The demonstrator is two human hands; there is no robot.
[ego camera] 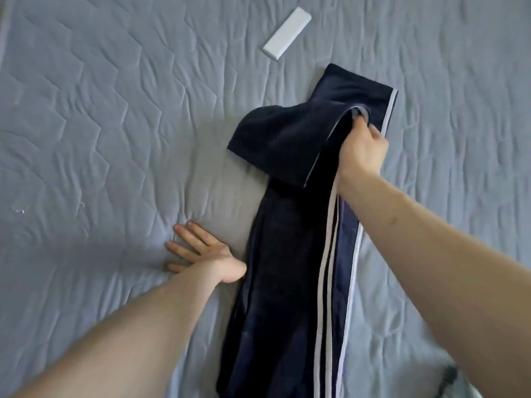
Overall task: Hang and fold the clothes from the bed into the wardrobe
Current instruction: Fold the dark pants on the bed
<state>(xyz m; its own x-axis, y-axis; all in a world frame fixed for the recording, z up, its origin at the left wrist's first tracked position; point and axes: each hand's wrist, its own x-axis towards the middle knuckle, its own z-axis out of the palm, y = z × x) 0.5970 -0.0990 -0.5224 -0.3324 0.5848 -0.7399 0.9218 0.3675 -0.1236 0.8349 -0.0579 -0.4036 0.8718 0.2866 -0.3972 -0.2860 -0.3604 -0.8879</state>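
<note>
A white rectangular bar-shaped object (286, 34) lies flat near the top of the view, set at a slant with one end higher to the right. What it is cannot be told. At the bottom right corner a small patch of something dark and grey (451, 379) shows, too blurred to identify.

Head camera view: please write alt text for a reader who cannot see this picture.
A person's right hand grips a fold of dark navy track trousers with white side stripes, lying lengthwise on a grey quilted bed. The left hand rests flat on the bed beside the trousers. A small white rectangular object lies farther up the bed.
</note>
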